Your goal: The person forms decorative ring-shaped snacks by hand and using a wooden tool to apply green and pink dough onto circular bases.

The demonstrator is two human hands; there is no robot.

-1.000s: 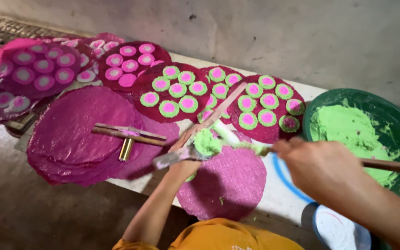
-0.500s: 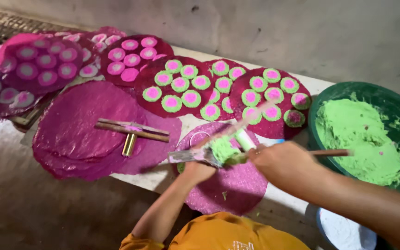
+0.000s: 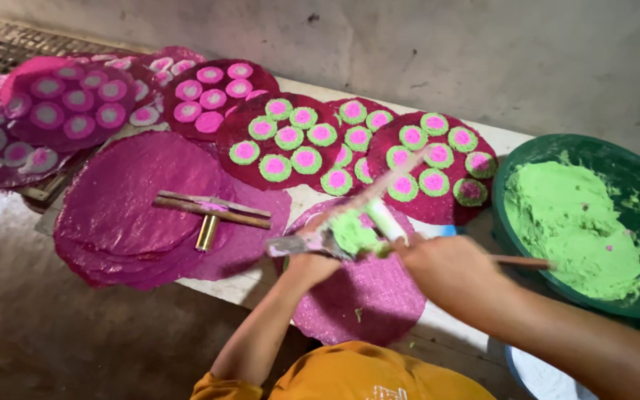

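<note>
**Green paste over the pink disc**

Far left we see pink discs w/ dotted rounds (image 3: 61,104); wooden sticks (image 3: 212,210) lie on the plain pink stack (image 3: 124,200). Centre: our left hand (image 3: 312,263) grips a flat tool (image 3: 298,243) carrying green paste (image 3: 353,233), above a pink disc (image 3: 364,296) on the worktop (image 3: 250,278). Right hand (image 3: 450,270) is closed round a stick (image 3: 520,261). Green bowl (image 3: 594,148) at right.

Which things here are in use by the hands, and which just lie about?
In use:
left hand with metal mould
right hand with stick
green paste
green bowl
pink disc under the hands

Lying about:
stack of plain pink discs
wooden sticks
finished dotted discs
</note>
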